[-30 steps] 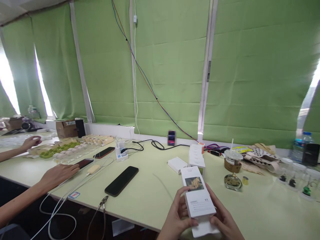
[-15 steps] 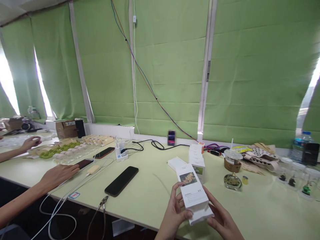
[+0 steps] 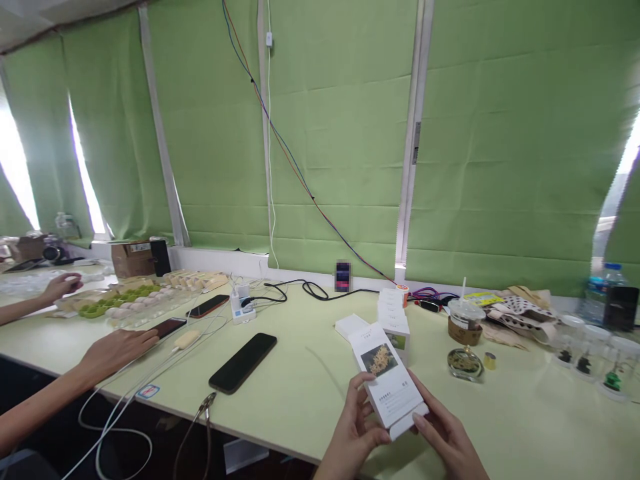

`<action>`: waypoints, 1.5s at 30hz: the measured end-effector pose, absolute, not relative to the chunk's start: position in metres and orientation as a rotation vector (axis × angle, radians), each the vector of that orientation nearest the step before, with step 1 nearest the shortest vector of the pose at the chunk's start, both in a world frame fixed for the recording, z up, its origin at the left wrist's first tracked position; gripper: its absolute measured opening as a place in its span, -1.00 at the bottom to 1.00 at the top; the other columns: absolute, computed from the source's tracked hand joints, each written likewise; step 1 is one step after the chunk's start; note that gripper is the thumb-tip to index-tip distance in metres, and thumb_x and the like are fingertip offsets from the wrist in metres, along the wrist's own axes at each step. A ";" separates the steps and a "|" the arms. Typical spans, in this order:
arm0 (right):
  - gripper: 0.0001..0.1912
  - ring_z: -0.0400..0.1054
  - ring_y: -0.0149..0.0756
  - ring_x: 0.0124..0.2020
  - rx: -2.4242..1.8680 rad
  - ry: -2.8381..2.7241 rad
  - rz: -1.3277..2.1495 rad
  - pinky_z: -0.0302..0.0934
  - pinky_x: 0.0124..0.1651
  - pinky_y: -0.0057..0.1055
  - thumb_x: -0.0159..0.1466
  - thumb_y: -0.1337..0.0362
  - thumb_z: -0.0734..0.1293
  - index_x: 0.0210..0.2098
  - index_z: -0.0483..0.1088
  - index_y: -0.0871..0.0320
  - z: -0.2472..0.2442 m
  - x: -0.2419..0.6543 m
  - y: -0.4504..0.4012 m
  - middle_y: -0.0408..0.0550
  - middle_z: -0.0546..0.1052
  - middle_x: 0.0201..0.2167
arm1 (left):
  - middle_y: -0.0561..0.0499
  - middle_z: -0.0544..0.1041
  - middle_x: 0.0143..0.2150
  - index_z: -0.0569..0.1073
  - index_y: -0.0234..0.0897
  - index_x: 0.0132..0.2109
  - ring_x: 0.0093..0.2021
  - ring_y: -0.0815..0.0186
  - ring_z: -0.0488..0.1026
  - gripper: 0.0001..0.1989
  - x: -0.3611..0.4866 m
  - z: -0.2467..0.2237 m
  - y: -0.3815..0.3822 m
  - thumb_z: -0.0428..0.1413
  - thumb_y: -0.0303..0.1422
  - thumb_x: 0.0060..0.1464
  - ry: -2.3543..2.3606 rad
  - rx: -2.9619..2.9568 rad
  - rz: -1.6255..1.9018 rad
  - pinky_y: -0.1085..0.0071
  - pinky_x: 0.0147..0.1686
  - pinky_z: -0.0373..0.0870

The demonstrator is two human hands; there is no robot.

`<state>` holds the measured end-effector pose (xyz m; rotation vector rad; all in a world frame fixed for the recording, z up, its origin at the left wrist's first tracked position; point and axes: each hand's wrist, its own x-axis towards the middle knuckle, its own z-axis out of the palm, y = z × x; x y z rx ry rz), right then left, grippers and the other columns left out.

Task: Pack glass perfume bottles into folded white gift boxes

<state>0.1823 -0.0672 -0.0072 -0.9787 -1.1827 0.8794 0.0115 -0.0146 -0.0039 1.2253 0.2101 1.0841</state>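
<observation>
A white box (image 3: 387,380) with a photo of orange-yellow flowers is held tilted above the table's front edge. My left hand (image 3: 356,427) grips its left side, thumb near the bottom corner. On the lower right side, my right hand (image 3: 443,427) holds the same box, its thumb at the end flap. The flap at the near end looks folded over or nearly closed. Just behind stands a row of similar white boxes (image 3: 393,313), and another white box (image 3: 350,327) lies to their left.
A black phone (image 3: 243,362) lies left of my hands. Right are a glass bottle (image 3: 465,364), a gold cap (image 3: 490,361), a lidded cup (image 3: 466,320) and clear containers (image 3: 614,367). Another person's hands (image 3: 117,350) are at far left, near egg-like items (image 3: 133,303).
The box has turned slightly in my hands. Its near end flap, which stood open before, is now pressed down, and my right thumb has moved up onto it.
</observation>
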 end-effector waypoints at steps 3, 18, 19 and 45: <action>-0.35 0.45 -0.13 -0.12 -1.005 -1.189 0.851 0.38 -0.17 -0.37 0.16 -0.04 0.32 0.18 0.27 0.04 -0.008 0.182 -0.066 -0.02 0.49 0.04 | -0.10 0.33 0.12 0.18 0.01 0.04 0.05 0.00 0.37 -0.26 0.011 -0.006 -0.014 0.38 -0.36 -0.26 0.236 1.251 1.074 0.32 -0.25 0.43; -0.39 0.46 -0.07 -0.16 -1.039 -1.194 0.855 0.39 -0.19 -0.36 0.09 -0.06 0.38 0.10 0.38 0.00 -0.007 0.188 -0.065 -0.08 0.53 -0.01 | -0.15 0.38 0.06 0.12 -0.05 0.02 0.05 0.01 0.39 -0.30 0.009 0.004 -0.019 0.35 -0.22 -0.20 0.279 1.362 1.073 0.32 -0.23 0.38; -0.38 0.46 -0.05 -0.14 -1.042 -1.203 0.853 0.39 -0.16 -0.33 0.08 -0.07 0.38 0.10 0.38 0.00 -0.006 0.188 -0.065 -0.08 0.53 0.00 | -0.15 0.39 0.06 0.12 -0.05 0.02 0.05 0.00 0.39 -0.31 0.008 0.004 -0.019 0.34 -0.22 -0.18 0.273 1.371 1.074 0.31 -0.21 0.38; -0.36 0.47 -0.12 -0.18 -0.995 -1.221 0.919 0.38 -0.15 -0.33 0.14 -0.05 0.34 0.16 0.30 0.03 -0.009 0.183 -0.065 -0.05 0.53 -0.02 | -0.15 0.33 0.09 0.13 -0.01 0.06 0.06 0.01 0.37 -0.31 0.011 0.008 -0.023 0.33 -0.20 -0.16 0.295 1.278 1.073 0.34 -0.30 0.46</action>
